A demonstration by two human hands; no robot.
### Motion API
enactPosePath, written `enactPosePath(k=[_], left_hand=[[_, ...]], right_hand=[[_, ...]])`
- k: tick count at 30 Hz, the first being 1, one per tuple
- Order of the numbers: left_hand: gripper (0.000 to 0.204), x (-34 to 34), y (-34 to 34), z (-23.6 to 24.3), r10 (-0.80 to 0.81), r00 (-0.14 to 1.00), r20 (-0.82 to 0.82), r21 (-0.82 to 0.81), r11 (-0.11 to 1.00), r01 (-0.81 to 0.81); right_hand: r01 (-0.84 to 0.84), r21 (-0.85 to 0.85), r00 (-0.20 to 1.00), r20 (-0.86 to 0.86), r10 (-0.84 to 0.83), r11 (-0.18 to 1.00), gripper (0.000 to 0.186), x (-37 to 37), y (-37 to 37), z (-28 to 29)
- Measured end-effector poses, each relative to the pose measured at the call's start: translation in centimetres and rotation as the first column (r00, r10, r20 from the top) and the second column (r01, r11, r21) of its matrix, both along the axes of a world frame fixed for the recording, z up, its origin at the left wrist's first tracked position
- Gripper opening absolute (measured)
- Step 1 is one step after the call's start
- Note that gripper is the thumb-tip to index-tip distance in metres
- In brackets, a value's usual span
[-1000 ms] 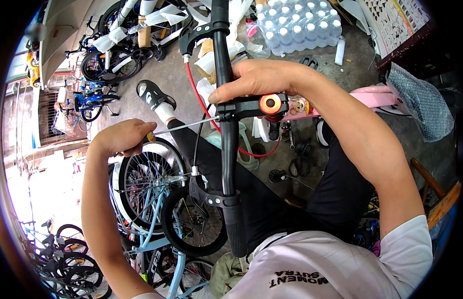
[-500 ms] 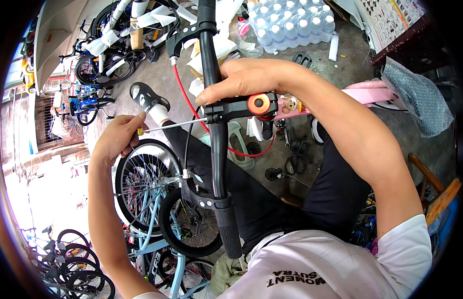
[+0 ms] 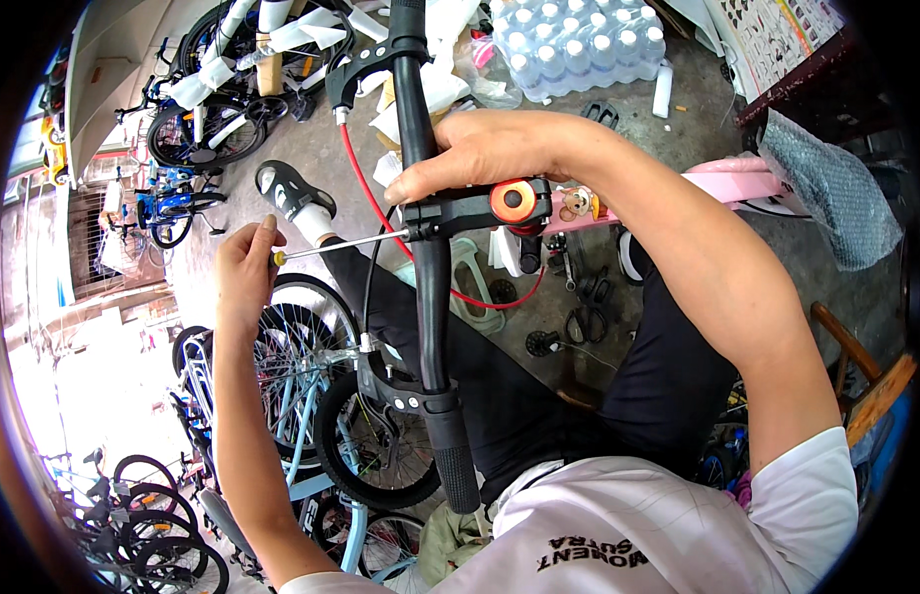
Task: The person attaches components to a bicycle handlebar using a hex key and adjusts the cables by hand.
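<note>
My left hand (image 3: 244, 265) is closed round the handle end of a driver (image 3: 341, 245) with a thin metal shaft and a yellow collar. Its tip meets the front clamp of the black handlebar stem (image 3: 448, 214). My right hand (image 3: 480, 156) wraps over the black handlebar (image 3: 435, 307) just beside the stem, thumb toward the front, other fingers hidden. An orange-ringed cap (image 3: 513, 204) tops the stem, and a pink bicycle frame (image 3: 732, 186) runs off right under my forearm. Black brake levers (image 3: 366, 71) and a red cable (image 3: 358, 168) are attached to the bar.
A light-blue bicycle (image 3: 306, 416) stands at the lower left, close to my left forearm. Wrapped water bottles (image 3: 579, 48) sit at the far side. Pedals (image 3: 584, 322) and other parts lie on the floor. Bubble wrap (image 3: 831, 193) covers the pink bicycle's rear.
My left hand has turned about the driver's handle and its forearm has swung to the right. The driver's tip stays at the stem; my right hand keeps its place.
</note>
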State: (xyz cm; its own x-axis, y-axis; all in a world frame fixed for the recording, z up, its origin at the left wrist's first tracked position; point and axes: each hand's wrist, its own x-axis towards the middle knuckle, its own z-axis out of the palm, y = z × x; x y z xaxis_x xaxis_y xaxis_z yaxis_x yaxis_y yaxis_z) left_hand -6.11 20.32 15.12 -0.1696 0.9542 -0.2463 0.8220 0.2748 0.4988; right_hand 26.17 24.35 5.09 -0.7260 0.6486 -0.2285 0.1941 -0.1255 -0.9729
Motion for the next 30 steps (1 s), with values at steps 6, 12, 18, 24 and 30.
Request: enactPosePath(k=[6, 12, 18, 24, 30], left_hand=[[0.040, -2.5, 0.1, -2.8, -0.074, 0.997, -0.019, 0.272, 0.959, 0.076], [0.039, -1.9, -0.3, -4.2, -0.078, 0.996, -0.046, 0.468, 0.879, 0.091], [0.033, -1.3, -0.4, -5.6, -0.062, 0.990, -0.125, 0.625, 0.770, 0.127], [0.032, 0.6, -0.8, -7.1, 0.080, 0.983, -0.167, 0.771, 0.632, 0.079], [0.031, 0.3, -1.1, -3.8, 0.002, 0.954, 0.301, 0.455, 0.879, -0.145]], right_hand=[[0.017, 0.000, 1.000, -0.024, -0.017, 1.000, 0.054, 0.1, -0.4, 0.8], [0.016, 0.002, 1.000, -0.002, -0.016, 1.000, 0.054, -0.1, -0.2, 0.3], [0.022, -0.030, 1.000, -0.010, -0.022, 0.999, 0.055, 0.5, -0.4, 0.3], [0.011, 0.049, 0.999, 0.053, -0.014, 0.999, 0.057, 0.7, -0.1, 0.4], [0.079, 0.274, 0.981, 0.151, -0.124, 0.958, 0.055, 1.1, -0.2, 1.5]])
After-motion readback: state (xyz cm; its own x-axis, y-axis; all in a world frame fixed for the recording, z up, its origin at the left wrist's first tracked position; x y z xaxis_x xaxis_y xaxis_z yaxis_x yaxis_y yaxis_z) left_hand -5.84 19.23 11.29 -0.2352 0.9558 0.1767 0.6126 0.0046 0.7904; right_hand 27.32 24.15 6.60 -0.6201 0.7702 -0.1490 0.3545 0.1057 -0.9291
